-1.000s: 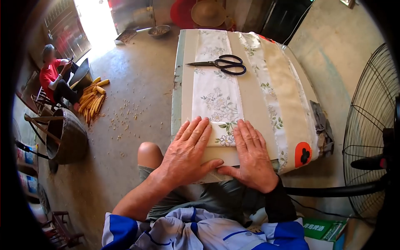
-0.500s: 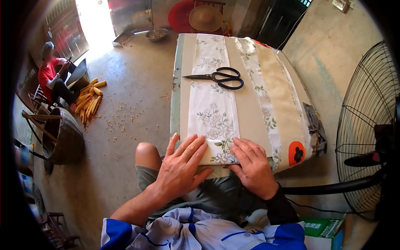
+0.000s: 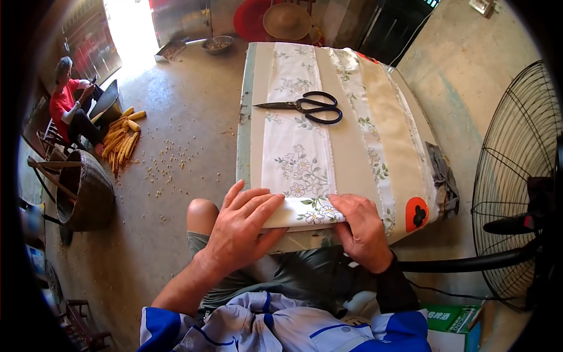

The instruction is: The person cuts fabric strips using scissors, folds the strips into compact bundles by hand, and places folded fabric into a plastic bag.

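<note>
A long strip of white fabric (image 3: 291, 138) with printed flowers runs down the covered table, its near end folded over on itself. My left hand (image 3: 241, 220) grips the left end of that fold, fingers on top and thumb below at the near edge. At the fold's right end, my right hand (image 3: 360, 226) pinches the fabric between its thumb and fingers. Black-handled scissors (image 3: 305, 107) lie across the strip farther up, blades pointing left. The undersides of both hands' grips are hidden.
A second flowered strip (image 3: 368, 126) lies to the right on the table. A large fan (image 3: 516, 188) stands close at right. On the left are a woven basket (image 3: 87, 190), corn cobs (image 3: 122, 138) and a seated person (image 3: 70, 105). Kernels are scattered on the floor.
The folded end has lifted slightly at the near edge and now looks like a thicker roll. Both hands have closed more around it; my left hand has shifted a little left.
</note>
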Tool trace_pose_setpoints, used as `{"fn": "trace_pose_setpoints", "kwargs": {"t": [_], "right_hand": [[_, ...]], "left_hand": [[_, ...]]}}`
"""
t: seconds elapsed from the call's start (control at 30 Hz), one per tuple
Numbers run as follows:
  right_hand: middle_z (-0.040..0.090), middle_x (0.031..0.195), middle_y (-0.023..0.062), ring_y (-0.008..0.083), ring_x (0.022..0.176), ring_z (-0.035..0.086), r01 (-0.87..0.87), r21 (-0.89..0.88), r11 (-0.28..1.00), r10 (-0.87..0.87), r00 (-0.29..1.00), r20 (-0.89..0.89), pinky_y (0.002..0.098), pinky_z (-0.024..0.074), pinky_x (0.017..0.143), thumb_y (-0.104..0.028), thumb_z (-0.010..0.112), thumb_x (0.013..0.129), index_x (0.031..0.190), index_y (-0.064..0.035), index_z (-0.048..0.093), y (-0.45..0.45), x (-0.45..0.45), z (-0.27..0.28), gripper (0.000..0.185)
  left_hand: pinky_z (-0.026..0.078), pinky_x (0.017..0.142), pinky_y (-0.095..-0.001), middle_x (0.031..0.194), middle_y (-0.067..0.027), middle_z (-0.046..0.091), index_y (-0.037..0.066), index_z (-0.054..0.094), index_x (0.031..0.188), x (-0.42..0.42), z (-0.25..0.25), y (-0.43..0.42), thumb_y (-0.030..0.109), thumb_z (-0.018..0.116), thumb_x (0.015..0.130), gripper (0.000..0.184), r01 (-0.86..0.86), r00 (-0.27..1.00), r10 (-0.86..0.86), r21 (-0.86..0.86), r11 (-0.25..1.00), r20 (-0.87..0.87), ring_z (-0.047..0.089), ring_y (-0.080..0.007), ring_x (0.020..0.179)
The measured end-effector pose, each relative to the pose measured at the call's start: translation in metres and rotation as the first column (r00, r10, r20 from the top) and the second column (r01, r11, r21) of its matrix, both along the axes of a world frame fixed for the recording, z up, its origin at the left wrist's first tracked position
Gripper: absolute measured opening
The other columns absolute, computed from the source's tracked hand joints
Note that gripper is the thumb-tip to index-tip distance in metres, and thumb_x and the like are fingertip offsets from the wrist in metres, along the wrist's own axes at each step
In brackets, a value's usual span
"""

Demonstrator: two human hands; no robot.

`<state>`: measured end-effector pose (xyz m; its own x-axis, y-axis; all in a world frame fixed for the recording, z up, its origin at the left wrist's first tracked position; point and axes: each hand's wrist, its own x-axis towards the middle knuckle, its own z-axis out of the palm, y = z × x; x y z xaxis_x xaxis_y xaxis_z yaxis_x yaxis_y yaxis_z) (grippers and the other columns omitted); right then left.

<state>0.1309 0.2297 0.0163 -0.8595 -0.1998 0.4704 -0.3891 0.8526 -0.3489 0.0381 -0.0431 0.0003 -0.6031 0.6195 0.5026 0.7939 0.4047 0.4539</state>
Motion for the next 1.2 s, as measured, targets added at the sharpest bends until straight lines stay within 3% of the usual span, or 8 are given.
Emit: {"fn": "trace_pose_setpoints", "kwargs": {"t": [0.33, 0.63, 0.97, 1.13, 1.2], "right_hand": [[0.073, 0.11, 0.0176, 0.0375, 0.099, 0.069, 0.133, -0.176, 0.975, -0.138, 0.99, -0.017, 0.0429, 0.0572, 0.085, 0.001, 0.081, 0.088, 0.137, 0.0006, 0.063, -0.003, -0.015, -0.002, 0.052], [0.07, 0.099, 0.0176, 0.0273, 0.078, 0.069, 0.297, -0.293, 0.909, -0.282, 0.955, 0.092, 0.0392, 0.0575, 0.071, -0.008, 0.082, 0.095, 0.145, 0.0039, 0.057, -0.008, -0.023, -0.013, 0.057], [0.067, 0.086, 0.0132, 0.0274, 0.072, 0.066, 0.391, -0.246, 0.887, -0.382, 0.92, 0.084, 0.0394, 0.0556, 0.068, -0.009, 0.083, 0.092, 0.146, 0.007, 0.053, -0.019, -0.032, -0.012, 0.063], [0.064, 0.083, 0.0121, 0.0313, 0.074, 0.066, 0.405, -0.19, 0.895, -0.402, 0.914, 0.052, 0.0422, 0.0549, 0.07, -0.011, 0.082, 0.092, 0.145, 0.0064, 0.053, -0.021, -0.038, -0.014, 0.063], [0.064, 0.089, 0.0132, 0.0317, 0.077, 0.067, 0.41, -0.175, 0.895, -0.406, 0.912, 0.059, 0.0426, 0.055, 0.071, -0.011, 0.081, 0.092, 0.145, 0.0054, 0.053, -0.023, -0.038, -0.012, 0.062]], "left_hand": [[0.05, 0.1, -0.0479, 0.102, -0.0126, 0.076, 0.003, 0.068, 0.131, -0.019, -0.007, 0.004, 0.012, 0.083, 0.086, 0.048, -0.044, 0.999, 0.046, 0.12, 0.992, -0.018, 0.069, -0.0314, 0.099], [0.053, 0.089, -0.044, 0.095, -0.0153, 0.074, -0.003, 0.062, 0.141, -0.022, -0.008, 0.015, 0.015, 0.084, 0.089, 0.06, -0.186, 0.982, 0.181, 0.157, 0.97, 0.047, 0.067, -0.0304, 0.089], [0.052, 0.088, -0.0434, 0.084, -0.0087, 0.068, -0.004, 0.056, 0.149, -0.026, -0.008, 0.02, 0.019, 0.084, 0.089, 0.07, -0.266, 0.962, 0.258, 0.093, 0.959, 0.094, 0.064, -0.0268, 0.085], [0.051, 0.088, -0.0434, 0.082, -0.0068, 0.066, 0.003, 0.061, 0.147, -0.028, -0.004, 0.021, 0.02, 0.084, 0.089, 0.065, -0.289, 0.952, 0.279, 0.066, 0.955, 0.122, 0.063, -0.0265, 0.083], [0.051, 0.088, -0.0433, 0.084, -0.0071, 0.066, 0.006, 0.066, 0.141, -0.029, -0.004, 0.021, 0.019, 0.084, 0.089, 0.057, -0.276, 0.959, 0.268, 0.081, 0.958, 0.096, 0.063, -0.0275, 0.083]]}}
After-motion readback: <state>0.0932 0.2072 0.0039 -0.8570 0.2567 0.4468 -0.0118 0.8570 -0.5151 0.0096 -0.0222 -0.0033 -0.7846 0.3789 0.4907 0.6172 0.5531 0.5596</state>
